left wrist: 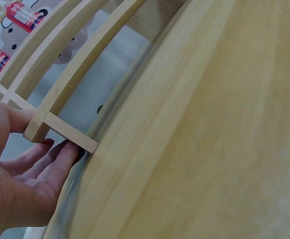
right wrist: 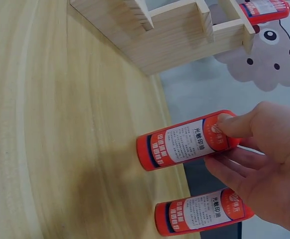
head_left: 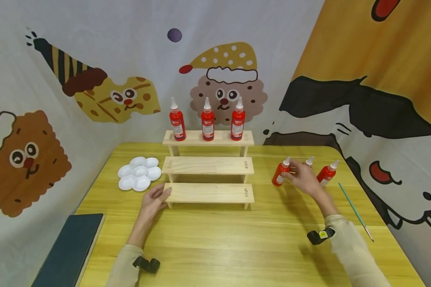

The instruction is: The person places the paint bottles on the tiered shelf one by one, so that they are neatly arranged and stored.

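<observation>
My right hand [head_left: 303, 178] pinches a red bottle [head_left: 278, 176] with a white pointed cap near its top, thumb on the label side in the right wrist view. Just behind that hand stands a second red bottle [head_left: 309, 161], mostly hidden in the head view, and a third bottle [head_left: 325, 175] is to its right. At the left end of the three-step wooden rack [head_left: 208, 193], my left hand [head_left: 153, 202] holds the lowest board, thumb on top and fingers beneath by the leg [left wrist: 71, 133]. Three more red bottles [head_left: 208, 125] stand spaced along the top step.
A white flower-shaped palette [head_left: 140, 172] lies left of the rack. The dark book [head_left: 70, 249] is at the table's left edge, and a thin green brush [head_left: 355, 211] lies at the right. A cartoon-printed curtain [head_left: 129, 36] hangs behind the table.
</observation>
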A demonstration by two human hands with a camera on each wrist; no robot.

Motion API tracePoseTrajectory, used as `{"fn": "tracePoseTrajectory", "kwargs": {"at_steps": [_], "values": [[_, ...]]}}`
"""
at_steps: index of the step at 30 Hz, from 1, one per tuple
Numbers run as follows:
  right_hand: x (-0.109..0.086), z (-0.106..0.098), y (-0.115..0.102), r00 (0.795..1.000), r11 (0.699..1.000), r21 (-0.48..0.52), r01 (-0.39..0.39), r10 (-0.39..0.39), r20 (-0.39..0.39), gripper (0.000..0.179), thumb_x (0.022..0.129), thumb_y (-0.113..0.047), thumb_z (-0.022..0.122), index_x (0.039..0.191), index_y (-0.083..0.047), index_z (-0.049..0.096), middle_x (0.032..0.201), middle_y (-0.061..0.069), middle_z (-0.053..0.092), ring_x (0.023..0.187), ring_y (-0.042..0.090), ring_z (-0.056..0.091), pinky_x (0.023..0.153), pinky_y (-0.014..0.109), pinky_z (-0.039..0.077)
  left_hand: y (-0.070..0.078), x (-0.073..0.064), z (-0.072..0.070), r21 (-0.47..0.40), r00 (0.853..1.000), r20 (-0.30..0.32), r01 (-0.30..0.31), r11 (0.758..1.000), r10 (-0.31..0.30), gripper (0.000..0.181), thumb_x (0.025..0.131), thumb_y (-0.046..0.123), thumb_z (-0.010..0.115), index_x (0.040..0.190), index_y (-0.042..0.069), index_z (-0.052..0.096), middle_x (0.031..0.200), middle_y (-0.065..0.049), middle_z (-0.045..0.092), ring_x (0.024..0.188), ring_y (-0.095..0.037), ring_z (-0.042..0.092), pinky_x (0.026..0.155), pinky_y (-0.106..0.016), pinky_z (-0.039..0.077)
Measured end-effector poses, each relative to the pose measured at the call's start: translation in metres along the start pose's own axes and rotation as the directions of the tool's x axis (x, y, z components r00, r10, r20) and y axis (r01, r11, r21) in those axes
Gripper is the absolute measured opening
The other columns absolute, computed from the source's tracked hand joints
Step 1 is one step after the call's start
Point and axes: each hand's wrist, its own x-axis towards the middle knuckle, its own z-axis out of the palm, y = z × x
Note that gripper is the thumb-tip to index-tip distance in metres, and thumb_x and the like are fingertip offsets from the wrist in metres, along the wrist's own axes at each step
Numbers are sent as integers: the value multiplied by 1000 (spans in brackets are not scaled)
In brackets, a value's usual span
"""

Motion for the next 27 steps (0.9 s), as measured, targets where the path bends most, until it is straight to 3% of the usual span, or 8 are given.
{"fn": "tracePoseTrajectory", "kwargs": {"at_steps": [16,27], "values": [[-6,-1,4,997,999,-32,-39,37,-68,38,100,-6,64,134,8,54,126,35,63,112,52,64,87,58,56,1,0,-1,7,1000,9,3,1000,-3,61,98,33,69,149,6,48,147,-24,52,91,1,63,78,-20,55],[-9,-5,-14,988,998,-35,42,-47,-147,34,98,-5,66,130,6,58,122,34,66,106,50,68,83,57,56,2,-2,-1,6,1000,5,8,1000,-8,59,99,32,68,148,5,49,147,-24,52,90,2,63,77,-19,55]]}}
